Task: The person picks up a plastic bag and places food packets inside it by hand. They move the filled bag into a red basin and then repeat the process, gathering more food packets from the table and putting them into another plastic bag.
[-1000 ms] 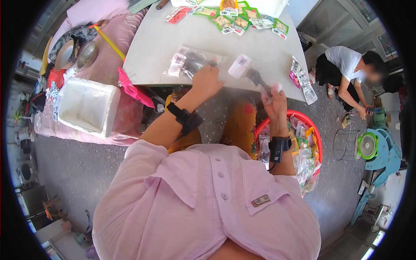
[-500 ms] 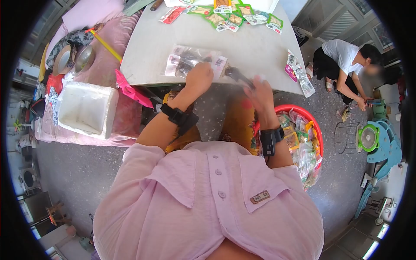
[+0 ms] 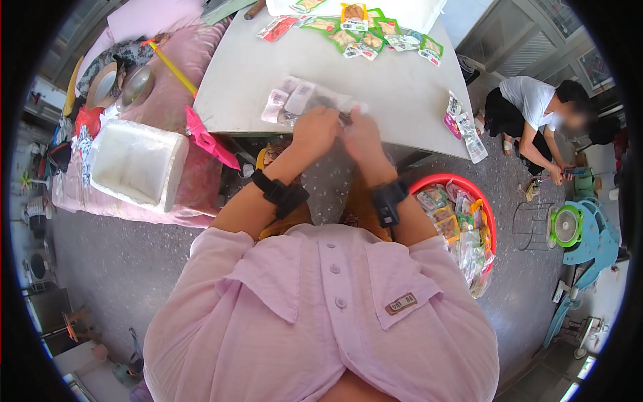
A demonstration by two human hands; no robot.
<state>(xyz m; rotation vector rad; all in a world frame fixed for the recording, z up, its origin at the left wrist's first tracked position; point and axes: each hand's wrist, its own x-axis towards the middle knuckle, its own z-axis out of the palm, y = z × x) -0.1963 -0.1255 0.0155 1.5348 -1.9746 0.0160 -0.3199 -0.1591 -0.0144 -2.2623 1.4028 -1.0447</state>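
Observation:
Clear plastic packets with white labels (image 3: pixel 298 99) lie bunched at the table's near edge. My left hand (image 3: pixel 316 129) is closed at their right part, its fingers curled on the plastic. Right beside it, my right hand (image 3: pixel 360 134) is closed too, with its fingertips at a dark piece (image 3: pixel 345 118) between the two hands. The right fingertips are blurred, and what each hand pinches is partly hidden.
Small food packets (image 3: pixel 362 33) lie at the table's far side, others (image 3: pixel 465 127) at its right edge. A red basket (image 3: pixel 492 221) of packets stands right. A foam box (image 3: pixel 137 164) is left. Another person (image 3: pixel 536 107) crouches at the right.
My right hand has moved left to beside my left hand, bringing the dark strip in with it. The view has shifted slightly.

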